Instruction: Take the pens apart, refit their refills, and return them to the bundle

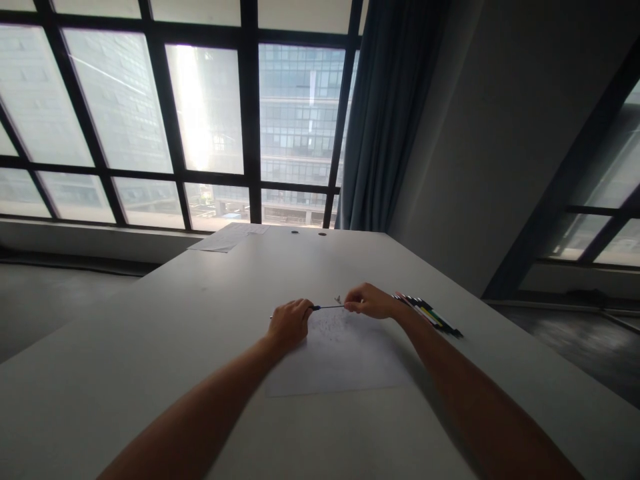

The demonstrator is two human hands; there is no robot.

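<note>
**Both Hands Gripping a Thin Pen Part Above a Sheet of Paper**

The left hand (pixel 290 325) is resting near the upper left corner of a sheet of paper (pixel 340 363), with its fingers curled closed around the blue end of a thin pen refill (pixel 327 307). The right hand (pixel 367 301) is sitting at the opposite end, with its fingertips pinching closed on the same slender rod. The refill is spanning the gap between the two hands, lying roughly level and just above the top edge of the paper. Whether it is touching the sheet cannot be told.

A small pale object (pixel 339 299) is lying on the table just beside the right hand's fingertips; it is too small to identify.

The paper is lying flat on the white table (pixel 150 373), and faint scribbled marks are showing on its upper half. Both forearms are extending from the lower edge of the view toward the sheet.

A row of coloured pens (pixel 429 315) is lying on the table just to the right of the right wrist, side by side and angled away from the person.

At the far end of the table, a second sheet of paper (pixel 229 237) is lying near the window. A dark curtain (pixel 385 120) is hanging beside the window frame.
</note>
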